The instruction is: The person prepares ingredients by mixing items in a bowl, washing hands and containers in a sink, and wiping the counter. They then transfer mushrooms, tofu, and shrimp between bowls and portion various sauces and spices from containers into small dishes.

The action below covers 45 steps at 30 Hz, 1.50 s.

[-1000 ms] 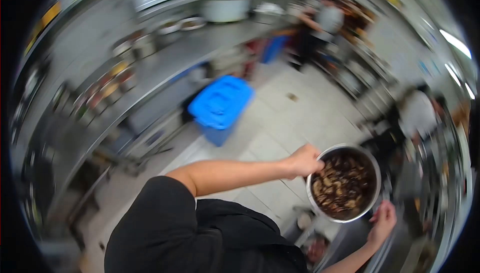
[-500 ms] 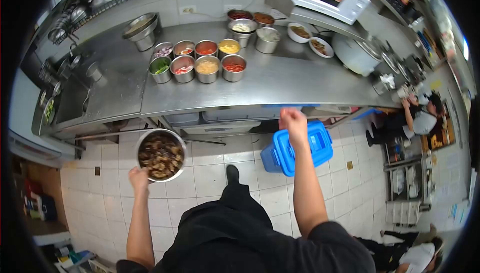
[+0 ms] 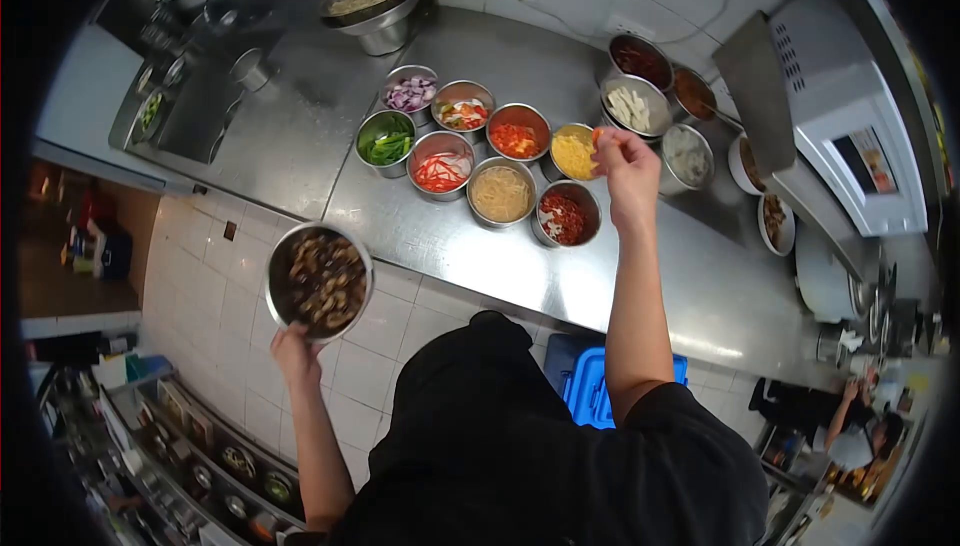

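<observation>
Fingers of the left hand (image 3: 296,354) pinch the rim of one pot (image 3: 284,283) of brown pieces, near nine o'clock. At two o'clock the right hand's (image 3: 630,168) are bunched beside the yellow-filled tub (image 3: 561,176), whether pinching anything I cannot tell. Eight tubs (image 3: 438,193), that one included, cluster toward twelve; two white bowls (image 3: 788,230) sit near three.

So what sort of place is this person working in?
Probably a restaurant or other commercial kitchen: small metal pots of cut ingredients stand close together on a long steel counter, and the left hand holds a larger metal container of dark food pieces.
</observation>
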{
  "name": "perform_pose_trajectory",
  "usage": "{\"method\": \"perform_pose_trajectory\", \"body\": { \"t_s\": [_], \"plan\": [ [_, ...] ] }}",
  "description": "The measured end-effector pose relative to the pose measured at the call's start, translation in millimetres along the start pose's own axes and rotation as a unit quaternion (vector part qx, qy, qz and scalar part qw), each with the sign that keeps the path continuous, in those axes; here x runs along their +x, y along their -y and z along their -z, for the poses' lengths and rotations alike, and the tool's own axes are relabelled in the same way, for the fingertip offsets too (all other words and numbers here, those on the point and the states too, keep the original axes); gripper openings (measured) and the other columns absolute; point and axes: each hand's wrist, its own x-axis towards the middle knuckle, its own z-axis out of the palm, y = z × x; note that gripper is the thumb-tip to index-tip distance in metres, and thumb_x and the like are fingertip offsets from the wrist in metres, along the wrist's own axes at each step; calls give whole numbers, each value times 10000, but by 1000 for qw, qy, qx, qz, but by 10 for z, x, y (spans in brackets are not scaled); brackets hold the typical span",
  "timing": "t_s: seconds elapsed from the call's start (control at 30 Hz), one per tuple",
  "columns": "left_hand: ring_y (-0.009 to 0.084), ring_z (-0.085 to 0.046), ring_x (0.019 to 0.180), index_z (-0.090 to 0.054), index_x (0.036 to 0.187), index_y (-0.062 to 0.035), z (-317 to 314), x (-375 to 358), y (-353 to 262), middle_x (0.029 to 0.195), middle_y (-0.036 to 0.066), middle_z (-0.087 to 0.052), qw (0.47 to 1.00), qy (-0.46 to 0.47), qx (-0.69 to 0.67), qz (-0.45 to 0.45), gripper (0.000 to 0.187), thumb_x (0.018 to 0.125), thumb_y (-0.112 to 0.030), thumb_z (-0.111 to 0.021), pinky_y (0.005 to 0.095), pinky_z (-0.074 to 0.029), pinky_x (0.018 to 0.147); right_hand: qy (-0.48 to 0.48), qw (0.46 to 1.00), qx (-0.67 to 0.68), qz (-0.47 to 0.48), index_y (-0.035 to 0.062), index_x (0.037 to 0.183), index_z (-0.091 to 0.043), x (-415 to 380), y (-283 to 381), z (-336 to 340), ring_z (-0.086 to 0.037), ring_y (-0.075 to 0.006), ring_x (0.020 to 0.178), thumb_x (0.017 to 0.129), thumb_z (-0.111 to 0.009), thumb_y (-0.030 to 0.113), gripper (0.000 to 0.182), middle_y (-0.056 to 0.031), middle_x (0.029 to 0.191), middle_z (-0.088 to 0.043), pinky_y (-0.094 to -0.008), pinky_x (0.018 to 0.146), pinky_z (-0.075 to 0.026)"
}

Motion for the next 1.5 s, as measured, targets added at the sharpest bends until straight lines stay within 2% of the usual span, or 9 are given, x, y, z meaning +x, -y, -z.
{"method": "perform_pose_trajectory", "body": {
  "t_s": [0.27,0.43,0.57,0.73,0.9,0.93,0.97,1.27,1.5],
  "plan": [
    [365,-776,808,-573,1047,106,-1206,-161,102,989,250,-727,997,60,-30,32,168,904,23,-547,466,-705,664,-8,948,-35,318,-8,1123,-704,666,304,-1098,-634,-72,788,1053,-647,148,180,-21,940,-696,-228,687,-519],
    [170,-585,543,-643,856,10,-661,-226,465,784,77,-654,997,-40,-59,-14,48,868,-6,-599,318,-471,431,72,851,-381,353,-2,1098,-691,616,-666,-1798,-635,-488,966,957,-654,167,223,-322,1072,-667,-564,861,-501],
    [92,-467,543,-637,803,-32,594,-530,923,686,-10,-581,988,-142,-45,-47,95,841,-107,-683,298,-314,446,193,886,-269,324,-5,1040,-672,-219,-735,-2326,-624,-467,951,950,-622,183,215,-280,964,-654,-543,850,-474],
    [132,-569,645,-631,784,31,2136,-1231,972,742,39,-631,957,-280,-32,-68,68,804,-33,-645,317,-453,573,365,838,-279,294,-33,978,-682,-1496,-851,-3224,-674,-437,707,958,-698,250,284,-266,777,-674,-476,685,-544],
    [281,-663,625,-569,846,21,3851,-1294,1863,733,111,-572,901,-431,-45,-21,95,763,-23,-576,479,-610,541,398,831,-219,321,21,1173,-738,-1682,-429,-4223,-718,-440,958,893,-681,112,299,-268,1024,-722,-470,844,-567],
    [317,-707,669,-577,893,31,3879,-1387,1665,802,143,-625,887,-448,-113,20,129,777,-8,-537,509,-646,586,387,822,-197,370,29,1179,-742,-1463,-242,-4554,-712,-427,1017,875,-678,75,315,-255,1092,-724,-461,892,-563],
    [450,-661,1104,-515,1417,92,4017,-1612,1488,1343,309,-580,926,-369,-25,73,536,992,-216,-620,621,-629,731,372,810,-176,418,37,1186,-747,-1245,-54,-4882,-706,-414,1076,856,-675,38,338,-243,1160,-727,-451,939,-558],
    [406,-756,827,-622,1100,40,3919,-215,795,985,207,-704,777,-603,-181,0,331,793,22,-502,577,-655,585,117,752,-105,640,-15,1025,-709,920,2279,-8493,-638,-465,948,913,-635,30,142,-252,968,-664,-515,870,-523],
    [336,-737,771,-594,960,40,3046,1293,-723,902,175,-672,858,-463,-215,-64,163,806,17,-547,540,-666,623,46,670,-200,714,14,997,-671,1775,2790,-9887,-629,-393,1029,889,-578,41,145,-186,1055,-651,-488,900,-529]
  ]
}}
